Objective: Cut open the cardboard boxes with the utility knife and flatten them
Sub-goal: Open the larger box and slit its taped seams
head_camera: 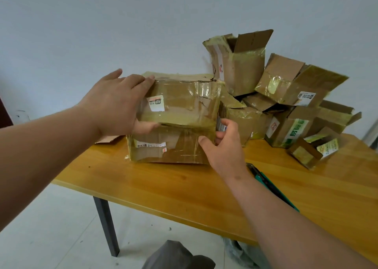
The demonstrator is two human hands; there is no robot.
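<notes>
Head view looks down on a wooden worktop (pixel 184 189) set against a pale wall. A taped cardboard box (pixel 180 121) stands on the worktop near its front-left edge, its long axis running left to right and its broad taped face turned toward the camera. The box's far side and base are hidden.

The left hand (pixel 116 105) grips the box's upper left corner: its fingers (pixel 143 80) lie over the top edge and the thumb presses the front face at the tape seam. The right hand (pixel 223 146) holds the lower right corner, thumb on the front face and fingers curled round the right end, their tips out of sight behind it.

Right of the box, a utility knife (pixel 255 171) lies on the worktop on a green mat (pixel 286 197); the right forearm covers most of both, so whether the blade is out cannot be told. It lies roughly along the forearm, its dark end toward the box.

Behind and right of the box sits a heap of opened boxes (pixel 286 96), partly overlapping; their labels are too blurred to read. A cardboard scrap (pixel 107 139) shows left of the box, mostly hidden by the left arm.
</notes>
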